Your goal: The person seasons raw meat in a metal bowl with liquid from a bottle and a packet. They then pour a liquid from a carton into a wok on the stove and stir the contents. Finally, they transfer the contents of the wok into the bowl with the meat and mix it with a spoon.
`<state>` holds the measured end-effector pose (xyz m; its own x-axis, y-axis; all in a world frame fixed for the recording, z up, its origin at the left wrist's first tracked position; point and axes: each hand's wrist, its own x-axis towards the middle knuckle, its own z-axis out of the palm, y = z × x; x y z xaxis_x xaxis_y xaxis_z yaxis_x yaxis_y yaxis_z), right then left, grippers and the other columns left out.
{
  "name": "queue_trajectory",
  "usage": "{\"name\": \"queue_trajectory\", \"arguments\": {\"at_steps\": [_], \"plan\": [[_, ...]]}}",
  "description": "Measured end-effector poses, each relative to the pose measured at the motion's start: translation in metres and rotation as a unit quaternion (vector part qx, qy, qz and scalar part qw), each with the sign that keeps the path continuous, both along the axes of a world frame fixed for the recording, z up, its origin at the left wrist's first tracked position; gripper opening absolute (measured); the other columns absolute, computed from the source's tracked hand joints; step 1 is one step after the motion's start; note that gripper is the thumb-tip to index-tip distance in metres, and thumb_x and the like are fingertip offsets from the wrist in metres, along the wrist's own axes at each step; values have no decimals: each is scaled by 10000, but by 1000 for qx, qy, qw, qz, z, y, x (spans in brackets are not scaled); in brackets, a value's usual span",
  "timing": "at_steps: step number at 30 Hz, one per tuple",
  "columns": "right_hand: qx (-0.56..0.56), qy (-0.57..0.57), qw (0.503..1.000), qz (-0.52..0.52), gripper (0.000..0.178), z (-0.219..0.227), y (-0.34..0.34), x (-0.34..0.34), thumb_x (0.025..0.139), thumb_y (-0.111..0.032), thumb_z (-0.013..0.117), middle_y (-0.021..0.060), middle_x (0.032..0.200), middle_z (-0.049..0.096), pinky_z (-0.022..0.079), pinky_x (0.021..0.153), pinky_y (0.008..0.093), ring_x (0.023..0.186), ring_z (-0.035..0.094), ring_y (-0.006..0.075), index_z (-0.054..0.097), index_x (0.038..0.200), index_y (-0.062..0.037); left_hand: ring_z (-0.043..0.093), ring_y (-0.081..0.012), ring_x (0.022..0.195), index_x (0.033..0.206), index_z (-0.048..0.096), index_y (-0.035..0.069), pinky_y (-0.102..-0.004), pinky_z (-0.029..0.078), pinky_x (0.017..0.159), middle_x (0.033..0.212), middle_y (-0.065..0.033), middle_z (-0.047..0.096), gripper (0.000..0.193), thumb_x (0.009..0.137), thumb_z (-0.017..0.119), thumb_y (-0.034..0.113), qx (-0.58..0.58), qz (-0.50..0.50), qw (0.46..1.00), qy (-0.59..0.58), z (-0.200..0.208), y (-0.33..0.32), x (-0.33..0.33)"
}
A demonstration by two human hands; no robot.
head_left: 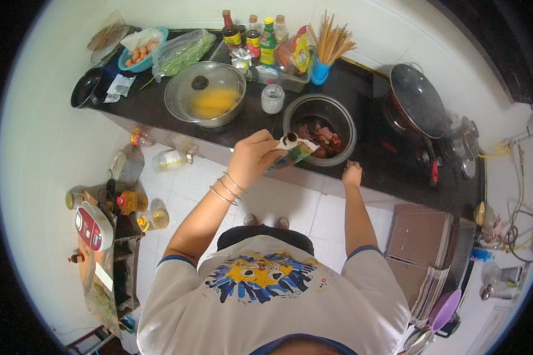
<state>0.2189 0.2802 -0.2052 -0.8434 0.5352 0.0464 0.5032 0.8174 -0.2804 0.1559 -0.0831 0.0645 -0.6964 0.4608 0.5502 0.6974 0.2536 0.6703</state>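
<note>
The left hand [251, 157] pinches a soft, light, green-and-white spouted seasoning pouch [291, 152] over the near-right dark metal bowl [320, 112]; the right hand [352, 176], fingers curled, rests on the counter edge.

Even, fairly bright indoor light, slightly cool cast; source not visible. Black countertop [361, 100] takes soft sheen near its back edge; no hard glare. Glass lid [204, 92] shows faint reflections; wok lid [417, 97] carries a pale highlight. Shadows soft and short, darkest under the countertop's front edge. Strong fisheye distortion: countertop edges and floor tile lines bow toward the rim, black vignette fills all corners. Centre reasonably sharp; detail smears and softens toward the circular border. Mild compression noise throughout.
</note>
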Motion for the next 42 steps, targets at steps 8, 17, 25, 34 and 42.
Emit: {"name": "queue_trajectory", "arguments": {"at_steps": [8,17,25,34,42], "plan": [[-124,347,930,-3,199,99,-36,-4,790,28,572,107,919,578,468,690,283,772,574,192,602,979,-29,564,-220,603,881,625,64,-315,471,525,717,-53,481,176,705,640,75,-99,78,989,77,9,15,10],[-331,314,778,432,178,327,-128,-23,821,-51,597,90,947,588,448,695,255,791,565,161,593,997,-24,554,-217,593,998,610,84,-309,462,501,760,-46,482,302,697,623,68,-196,97,964,151,8,17,8],[-214,230,809,497,168,331,-179,-48,864,-78,515,89,920,569,452,657,295,717,553,213,531,1024,-32,573,-239,636,927,595,88,-338,473,538,789,-48,497,208,722,624,102,-237,33,964,121,15,-13,-25],[-226,293,829,420,132,319,-217,-58,874,-120,519,129,941,615,474,736,315,793,624,250,512,972,-32,569,-287,675,738,618,49,-391,457,584,717,-94,527,118,752,605,166,-171,-150,971,69,14,-33,-86],[-222,314,846,368,200,300,-226,-51,920,-232,471,106,892,643,379,918,406,922,593,251,493,965,-39,544,-331,612,666,607,15,-416,441,581,615,-151,538,227,749,608,227,-148,-242,958,43,-12,-20,-114]]}}
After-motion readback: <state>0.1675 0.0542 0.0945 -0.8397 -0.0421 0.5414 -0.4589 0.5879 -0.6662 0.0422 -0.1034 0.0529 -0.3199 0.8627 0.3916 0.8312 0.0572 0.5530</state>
